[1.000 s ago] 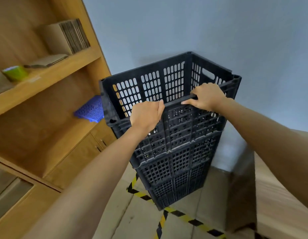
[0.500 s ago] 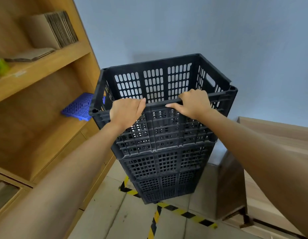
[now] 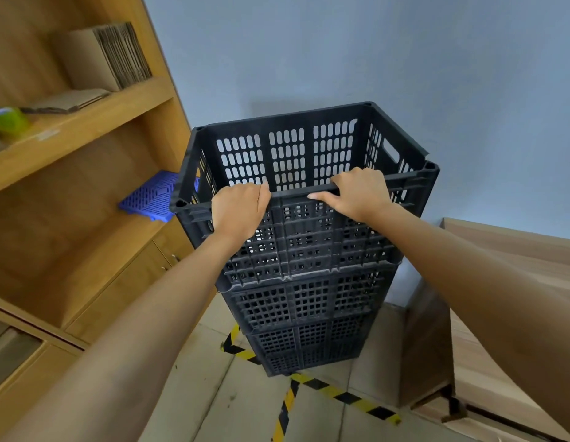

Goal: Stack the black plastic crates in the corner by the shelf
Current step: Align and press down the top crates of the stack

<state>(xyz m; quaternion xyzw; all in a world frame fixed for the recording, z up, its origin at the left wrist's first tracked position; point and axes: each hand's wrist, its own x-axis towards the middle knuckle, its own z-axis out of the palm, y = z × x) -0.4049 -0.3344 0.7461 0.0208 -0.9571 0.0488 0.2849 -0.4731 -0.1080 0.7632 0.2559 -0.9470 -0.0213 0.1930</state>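
Observation:
A stack of black slotted plastic crates (image 3: 309, 301) stands on the floor in the corner, between the wooden shelf (image 3: 86, 122) and the blue wall. The top crate (image 3: 293, 154) sits level on the others, its inside empty. My left hand (image 3: 239, 208) grips the near rim of the top crate left of centre, fingers curled over the edge. My right hand (image 3: 357, 193) grips the same rim to the right, thumb stretched along the front.
A blue plastic lid (image 3: 153, 196) lies on the shelf just left of the stack. Folded cardboard (image 3: 111, 55) and a green tape roll (image 3: 7, 121) sit on the upper shelf. A wooden box (image 3: 468, 330) stands to the right. Yellow-black tape (image 3: 341, 397) marks the floor.
The top crate has come down from a tilt and now sits level on the stack. Both hands have stayed on its near rim.

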